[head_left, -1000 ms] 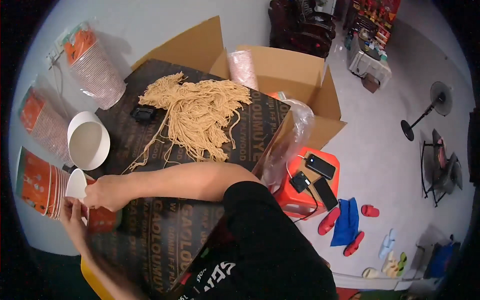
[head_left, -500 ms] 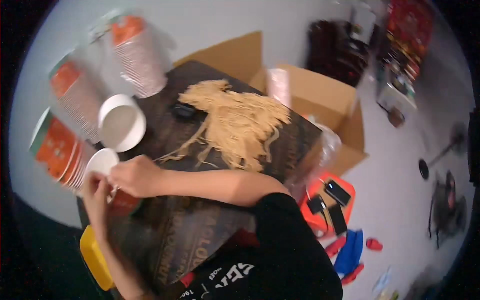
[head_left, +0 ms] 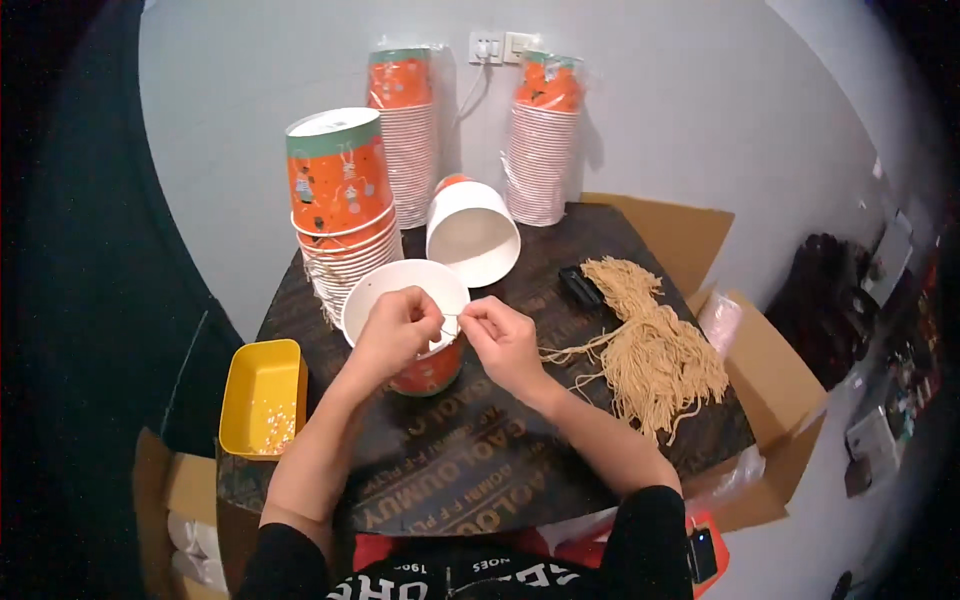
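Observation:
My left hand (head_left: 397, 327) and my right hand (head_left: 497, 335) meet over an orange paper cup with a white inside (head_left: 400, 290) that stands on a dark printed cardboard sheet (head_left: 470, 470). Both hands pinch a thin pale string (head_left: 450, 318) stretched between them at the cup's rim. A heap of beige strings (head_left: 650, 345) lies to the right of my right hand. A tilted stack of orange cups (head_left: 340, 215) rises just behind the cup.
A second cup (head_left: 472, 232) lies on its side behind the hands. Two wrapped cup stacks (head_left: 412, 130) (head_left: 542, 135) stand by the wall. A yellow tray (head_left: 262, 398) sits at left, a small black object (head_left: 580, 285) near the strings, open cardboard boxes (head_left: 770, 390) at right.
The view swung left and up toward the wall. My hands moved from the edge of the sheet to the standing cup and now hold a string between them.

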`<state>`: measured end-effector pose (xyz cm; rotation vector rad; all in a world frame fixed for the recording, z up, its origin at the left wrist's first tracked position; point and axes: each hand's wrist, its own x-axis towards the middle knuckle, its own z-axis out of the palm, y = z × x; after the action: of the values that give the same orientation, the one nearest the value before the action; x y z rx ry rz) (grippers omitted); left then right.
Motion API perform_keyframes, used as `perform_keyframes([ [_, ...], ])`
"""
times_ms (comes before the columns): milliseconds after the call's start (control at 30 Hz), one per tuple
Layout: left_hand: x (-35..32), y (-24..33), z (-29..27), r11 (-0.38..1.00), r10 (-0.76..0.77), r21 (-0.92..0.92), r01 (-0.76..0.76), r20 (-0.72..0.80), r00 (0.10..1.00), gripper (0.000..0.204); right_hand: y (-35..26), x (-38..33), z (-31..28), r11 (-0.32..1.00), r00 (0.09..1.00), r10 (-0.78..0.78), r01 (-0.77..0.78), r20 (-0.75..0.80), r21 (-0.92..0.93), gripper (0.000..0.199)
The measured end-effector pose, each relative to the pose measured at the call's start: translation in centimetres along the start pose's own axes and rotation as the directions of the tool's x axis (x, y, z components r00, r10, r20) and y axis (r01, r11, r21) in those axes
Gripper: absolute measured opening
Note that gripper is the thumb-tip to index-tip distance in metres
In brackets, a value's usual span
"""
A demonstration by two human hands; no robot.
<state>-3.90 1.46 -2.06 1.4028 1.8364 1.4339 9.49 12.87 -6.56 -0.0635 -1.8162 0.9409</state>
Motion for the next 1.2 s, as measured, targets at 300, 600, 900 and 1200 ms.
perform_keyframes([
  [300, -0.5, 0.9, 0.2, 0.958, 0.090, 0.265, -0.110, 0.087, 0.992, 0.013, 0.5, -0.5, 0.0, 0.978, 0.986, 0.157, -0.162, 0.046, 0.130, 0.005],
  [600, -0.8, 1.2, -0.2, 0.940, 0.126, 0.299, -0.165, 0.143, 0.982, 0.013, 0.4, -0.3, 0.3, 0.950, 0.956, 0.268, -0.282, 0.118, 0.132, 0.010],
  [900, -0.6, 1.6, -0.5, 0.957, 0.082, 0.269, -0.109, 0.113, 0.990, 0.015, 0.5, -0.1, -0.5, 0.951, 0.932, 0.284, -0.304, 0.226, 0.057, 0.013],
  [1200, -0.4, 1.4, -0.4, 0.963, 0.070, 0.253, -0.088, 0.082, 0.994, 0.016, 0.2, 0.2, -0.9, 0.978, 0.943, 0.201, -0.209, 0.266, 0.004, 0.013],
])
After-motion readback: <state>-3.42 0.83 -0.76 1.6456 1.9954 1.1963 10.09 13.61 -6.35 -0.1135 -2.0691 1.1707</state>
